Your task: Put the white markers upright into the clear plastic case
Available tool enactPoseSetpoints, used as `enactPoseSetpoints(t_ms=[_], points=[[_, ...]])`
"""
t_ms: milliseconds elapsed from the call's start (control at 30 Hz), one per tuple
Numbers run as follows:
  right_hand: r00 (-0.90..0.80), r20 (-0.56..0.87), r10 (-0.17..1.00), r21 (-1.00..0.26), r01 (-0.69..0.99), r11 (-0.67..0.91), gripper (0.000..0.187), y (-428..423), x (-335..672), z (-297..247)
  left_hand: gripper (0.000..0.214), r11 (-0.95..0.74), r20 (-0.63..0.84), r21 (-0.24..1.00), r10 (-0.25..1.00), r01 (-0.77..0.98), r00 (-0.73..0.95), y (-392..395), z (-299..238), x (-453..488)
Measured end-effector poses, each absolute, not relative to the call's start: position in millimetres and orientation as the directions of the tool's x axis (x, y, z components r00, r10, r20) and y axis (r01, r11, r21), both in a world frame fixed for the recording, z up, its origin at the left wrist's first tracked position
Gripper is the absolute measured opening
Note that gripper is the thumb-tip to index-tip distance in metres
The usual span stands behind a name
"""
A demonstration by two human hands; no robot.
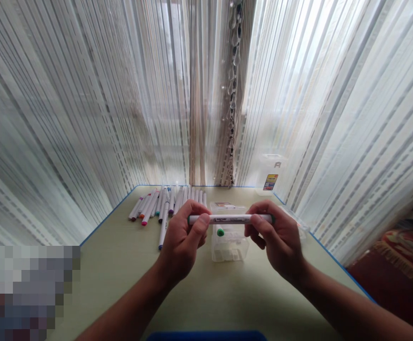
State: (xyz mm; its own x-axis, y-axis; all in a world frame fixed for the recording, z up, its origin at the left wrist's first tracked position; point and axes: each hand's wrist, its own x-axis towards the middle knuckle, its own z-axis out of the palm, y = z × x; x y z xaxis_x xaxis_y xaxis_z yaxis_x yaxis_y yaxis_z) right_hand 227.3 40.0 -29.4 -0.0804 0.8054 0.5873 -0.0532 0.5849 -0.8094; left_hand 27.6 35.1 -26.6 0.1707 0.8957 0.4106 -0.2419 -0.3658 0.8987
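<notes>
A white marker [229, 219] is held level above the table, one end in each hand. My left hand [183, 239] is closed round its left end, thumb and fingers pinching it. My right hand [279, 237] grips the right end, where a green tip shows. Just below the marker sits a clear plastic box [228, 246] with a green-capped marker [220, 232] standing in it. A row of several white markers [164, 203] with coloured caps lies on the table behind my left hand.
The pale green table [206, 293] has a blue edge and sits in a corner of sheer striped curtains. A clear plastic container with a label [270, 180] stands at the back right. A red patterned cloth [398, 265] lies off the table's right side.
</notes>
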Motion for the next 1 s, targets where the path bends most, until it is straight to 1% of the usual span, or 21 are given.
enactPoseSetpoints(t_ms=[167, 633, 867, 1000], points=[[-0.077, 0.594, 0.801, -0.804, -0.030, 0.594, 0.015, 39.1, 228.5, -29.2, 0.024, -0.370, 0.416, 0.897, 0.892, -0.240, 0.178, 35.2, -26.2, 27.8], [-0.108, 0.607, 0.787, -0.793, -0.028, 0.608, 0.006, 40.7, 232.1, -32.0, 0.014, -0.381, 0.427, 0.897, 0.878, -0.225, 0.216, 34.6, -28.5, 23.6], [-0.122, 0.620, 0.775, -0.782, -0.028, 0.622, 0.006, 40.7, 233.4, -31.1, 0.013, -0.400, 0.425, 0.901, 0.891, -0.168, 0.160, 31.0, -25.9, 24.8], [-0.126, 0.630, 0.766, -0.774, -0.028, 0.632, 0.008, 40.2, 233.7, -30.4, 0.013, -0.401, 0.427, 0.900, 0.889, -0.174, 0.162, 30.3, -25.3, 25.3]])
